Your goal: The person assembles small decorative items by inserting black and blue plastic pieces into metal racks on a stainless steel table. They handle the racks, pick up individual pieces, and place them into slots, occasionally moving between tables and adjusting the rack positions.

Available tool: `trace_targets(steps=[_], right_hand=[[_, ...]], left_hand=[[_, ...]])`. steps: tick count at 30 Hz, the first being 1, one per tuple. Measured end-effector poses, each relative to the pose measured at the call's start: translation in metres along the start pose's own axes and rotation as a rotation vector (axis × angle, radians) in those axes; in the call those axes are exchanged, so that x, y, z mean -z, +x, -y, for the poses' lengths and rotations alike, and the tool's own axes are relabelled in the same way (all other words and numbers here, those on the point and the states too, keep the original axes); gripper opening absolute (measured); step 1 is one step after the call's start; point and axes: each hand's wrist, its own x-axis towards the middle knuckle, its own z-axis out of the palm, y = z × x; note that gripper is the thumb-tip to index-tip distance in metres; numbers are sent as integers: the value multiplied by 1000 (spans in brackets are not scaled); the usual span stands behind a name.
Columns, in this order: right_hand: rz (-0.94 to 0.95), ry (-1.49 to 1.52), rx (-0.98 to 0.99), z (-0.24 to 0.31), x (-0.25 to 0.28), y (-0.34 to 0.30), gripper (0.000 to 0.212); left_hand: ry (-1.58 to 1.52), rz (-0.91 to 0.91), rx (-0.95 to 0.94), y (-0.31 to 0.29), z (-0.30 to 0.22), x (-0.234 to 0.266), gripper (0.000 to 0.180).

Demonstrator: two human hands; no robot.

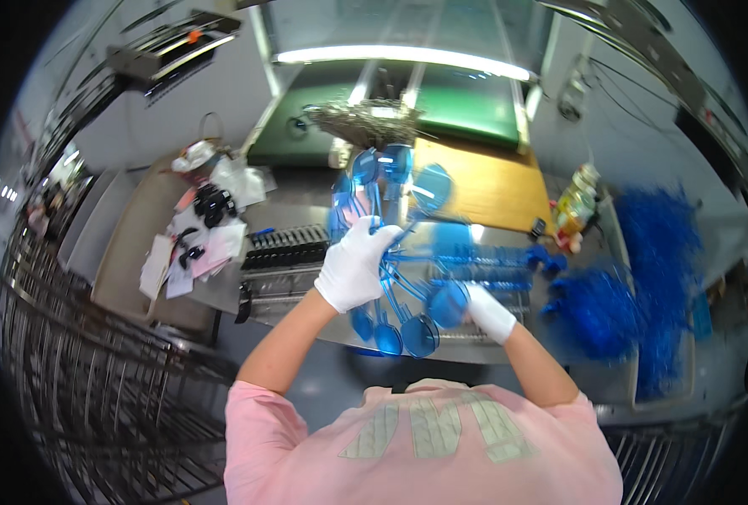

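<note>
My left hand (pixel 357 263), in a white glove, grips the middle of a ring-shaped cluster of glossy blue discs on thin stems (pixel 420 336). The discs fan out around the hand above the bench, some toward me and some toward the far side. My right hand (pixel 489 314), also gloved in white, is at the cluster's right side, its fingers at the edge of one blue disc (pixel 448 305). That disc partly hides the fingertips, and they look closed on it. Motion blurs part of the cluster.
Blue translucent pieces in rows (pixel 483 273) lie right of the cluster. Farther right are a tangled blue heap (pixel 597 313) and a bin of blue strands (pixel 656 278). Beyond are a yellow board (pixel 483 185), a wiry metal pile (pixel 365 122) and green conveyor belts (pixel 471 105). Black racks (pixel 285 255) sit left.
</note>
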Motion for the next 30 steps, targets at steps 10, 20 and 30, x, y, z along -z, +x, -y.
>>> trace_targets(steps=[10, 20, 30], right_hand=[[1152, 795, -332, 3, -36, 22, 81], [511, 451, 9, 45, 1, -14, 69], [-115, -296, 309, 13, 13, -37, 31]], left_hand=[[90, 107, -654, 52, -52, 14, 40], [188, 10, -384, 57, -69, 55, 33], [79, 141, -129, 53, -88, 3, 53]])
